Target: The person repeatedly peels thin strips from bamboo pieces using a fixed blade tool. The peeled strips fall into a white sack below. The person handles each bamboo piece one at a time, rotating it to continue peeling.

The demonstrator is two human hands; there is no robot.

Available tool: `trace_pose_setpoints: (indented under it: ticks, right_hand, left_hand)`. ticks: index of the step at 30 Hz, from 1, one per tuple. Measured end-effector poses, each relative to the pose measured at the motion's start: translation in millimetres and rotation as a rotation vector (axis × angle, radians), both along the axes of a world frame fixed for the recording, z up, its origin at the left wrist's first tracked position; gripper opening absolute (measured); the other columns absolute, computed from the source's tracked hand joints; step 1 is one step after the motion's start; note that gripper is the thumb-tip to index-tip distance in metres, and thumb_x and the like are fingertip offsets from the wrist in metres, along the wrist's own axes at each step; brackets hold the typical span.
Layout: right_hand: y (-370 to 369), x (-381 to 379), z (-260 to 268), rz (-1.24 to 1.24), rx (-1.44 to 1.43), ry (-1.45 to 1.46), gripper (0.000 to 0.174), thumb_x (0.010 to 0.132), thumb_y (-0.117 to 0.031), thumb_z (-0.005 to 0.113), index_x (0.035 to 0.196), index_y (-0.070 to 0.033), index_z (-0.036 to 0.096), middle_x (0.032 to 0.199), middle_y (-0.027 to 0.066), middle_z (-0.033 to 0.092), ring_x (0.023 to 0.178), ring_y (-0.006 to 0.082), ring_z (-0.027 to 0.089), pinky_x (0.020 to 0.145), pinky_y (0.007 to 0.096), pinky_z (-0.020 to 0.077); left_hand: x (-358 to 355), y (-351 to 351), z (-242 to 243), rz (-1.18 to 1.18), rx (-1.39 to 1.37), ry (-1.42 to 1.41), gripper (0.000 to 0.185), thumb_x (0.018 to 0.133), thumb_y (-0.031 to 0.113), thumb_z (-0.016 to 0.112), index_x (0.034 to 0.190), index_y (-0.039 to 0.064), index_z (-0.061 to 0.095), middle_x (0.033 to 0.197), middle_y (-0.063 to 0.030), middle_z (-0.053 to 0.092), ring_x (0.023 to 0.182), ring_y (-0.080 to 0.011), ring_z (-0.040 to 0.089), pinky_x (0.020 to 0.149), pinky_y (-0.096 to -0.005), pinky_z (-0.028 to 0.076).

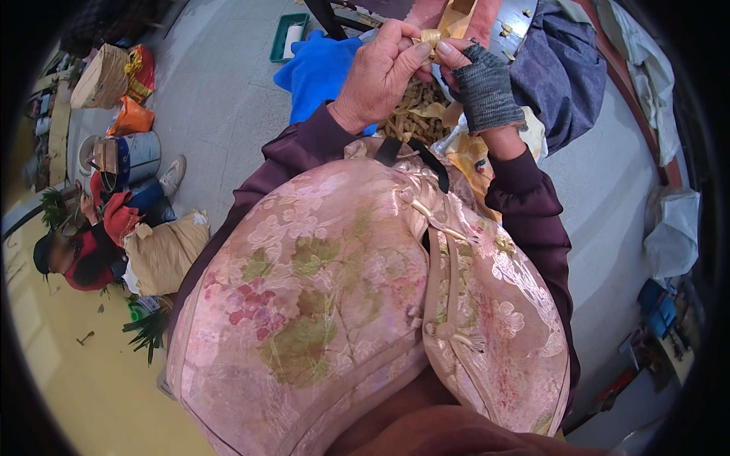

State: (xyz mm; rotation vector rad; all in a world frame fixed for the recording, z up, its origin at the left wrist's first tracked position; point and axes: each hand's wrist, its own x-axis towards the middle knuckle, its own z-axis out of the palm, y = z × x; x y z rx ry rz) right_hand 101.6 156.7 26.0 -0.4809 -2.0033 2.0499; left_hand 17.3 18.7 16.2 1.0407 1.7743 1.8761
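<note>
At the top of the head view, my left hand (383,71) and my right hand (482,80) meet at a small folded piece of pale yellow strip material (430,41). Thumb and fingers of both hands pinch it. A grey knitted fingerless glove (487,88) covers my right hand; my left is bare. Just beyond the piece stands a yellowish flat-sided strip or holder (457,20), whose kind I cannot tell. Below my hands lies a heap of similar folded pale strips (419,111), partly hidden by my hands and clothing.
A blue cloth (322,74) hangs left of the heap, near a green tray (282,43) with a white roll. Dark grey-blue fabric (562,80) drapes at the right beside a shiny tabletop (510,23). Far left, another person (85,256) sits near buckets (140,157) and bags.
</note>
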Motion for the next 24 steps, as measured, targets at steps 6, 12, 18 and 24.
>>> trace_pose_setpoints:
  ticks: [6, 12, 18, 24]
  right_hand:
    - [25, 0, -18, 0.144, -0.552, 0.065, 0.037, 0.092, -0.041, 0.050, 0.091, -0.005, 0.059, 0.059, -0.0018, 0.046, 0.046, 0.0058, 0.037, 0.043, 0.0198, 0.0278]
    - [30, 8, -6, -0.066, -0.537, 0.054, 0.022, 0.091, -0.030, 0.055, 0.084, -0.008, 0.055, 0.059, -0.0016, 0.048, 0.046, 0.0049, 0.039, 0.042, 0.0180, 0.0277]
    - [15, 14, 4, 0.144, -0.059, -0.061, 0.017, 0.084, -0.021, 0.064, 0.082, -0.007, 0.054, 0.065, -0.0007, 0.054, 0.055, 0.0061, 0.053, 0.051, 0.0176, 0.0408]
    - [8, 18, -1, 0.445, 0.634, -0.147, 0.042, 0.087, -0.042, 0.054, 0.077, -0.001, 0.059, 0.070, 0.0143, 0.059, 0.065, 0.0246, 0.058, 0.064, 0.0338, 0.0451]
  left_hand:
    - [-8, 0, 2, -0.060, 0.111, -0.226, 0.010, 0.090, 0.007, 0.056, 0.098, 0.001, 0.054, 0.074, -0.0053, 0.061, 0.066, -0.0112, 0.061, 0.061, -0.0218, 0.051]
    - [-26, -16, 14, -0.040, 0.097, -0.111, 0.007, 0.089, 0.007, 0.057, 0.096, 0.003, 0.057, 0.081, -0.0042, 0.062, 0.070, -0.0098, 0.061, 0.062, -0.0213, 0.051]
    - [-5, -10, 27, 0.200, -0.253, 0.992, 0.025, 0.078, 0.013, 0.065, 0.099, 0.008, 0.055, 0.098, -0.0056, 0.057, 0.089, -0.0233, 0.058, 0.073, -0.0326, 0.046]
    - [5, -19, 13, -0.051, -0.487, 1.023, 0.014, 0.075, 0.014, 0.057, 0.088, 0.011, 0.052, 0.078, -0.0045, 0.047, 0.076, -0.0239, 0.053, 0.063, -0.0350, 0.041]
